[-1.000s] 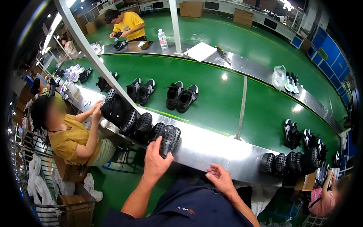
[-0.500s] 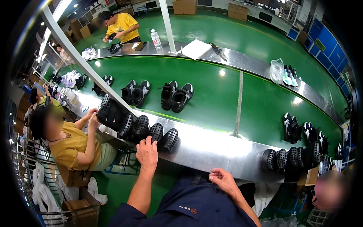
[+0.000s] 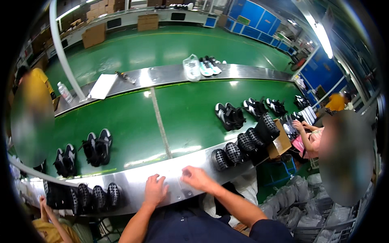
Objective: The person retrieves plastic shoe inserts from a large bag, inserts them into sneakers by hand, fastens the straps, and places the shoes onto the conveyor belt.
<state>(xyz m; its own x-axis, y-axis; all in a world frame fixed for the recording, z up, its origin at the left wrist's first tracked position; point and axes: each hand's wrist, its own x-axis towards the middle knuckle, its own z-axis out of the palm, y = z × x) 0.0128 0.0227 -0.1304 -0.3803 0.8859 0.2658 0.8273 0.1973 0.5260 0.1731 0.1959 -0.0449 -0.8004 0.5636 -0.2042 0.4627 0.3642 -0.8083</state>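
Observation:
My left hand (image 3: pixel 156 190) hovers over the steel ledge (image 3: pixel 135 184) in front of me, fingers apart, nothing in it. To its right, my right hand (image 3: pixel 198 179) is over the same ledge with loosely bent fingers, thumb and forefinger apart, also holding nothing. Left of my left hand stands a row of black, shoe-shaped pieces with dotted surfaces (image 3: pixel 114 195). A similar dotted row (image 3: pixel 234 154) stands on the ledge beyond my right hand. Both hands are apart from these rows.
Pairs of black-and-white sneakers (image 3: pixel 97 148) stand on the green belt (image 3: pixel 190 117), with more sneakers (image 3: pixel 229 116) at the right. A co-worker's hands (image 3: pixel 300 126) are near a cardboard box (image 3: pixel 279 145). Along the far ledge are a bottle (image 3: pixel 65 92), white paper (image 3: pixel 103 86) and a plastic bag (image 3: pixel 191 68).
The view has swung to the right. My left hand has left the dotted black pieces at the left, and my right hand has risen from near my waist to over the ledge.

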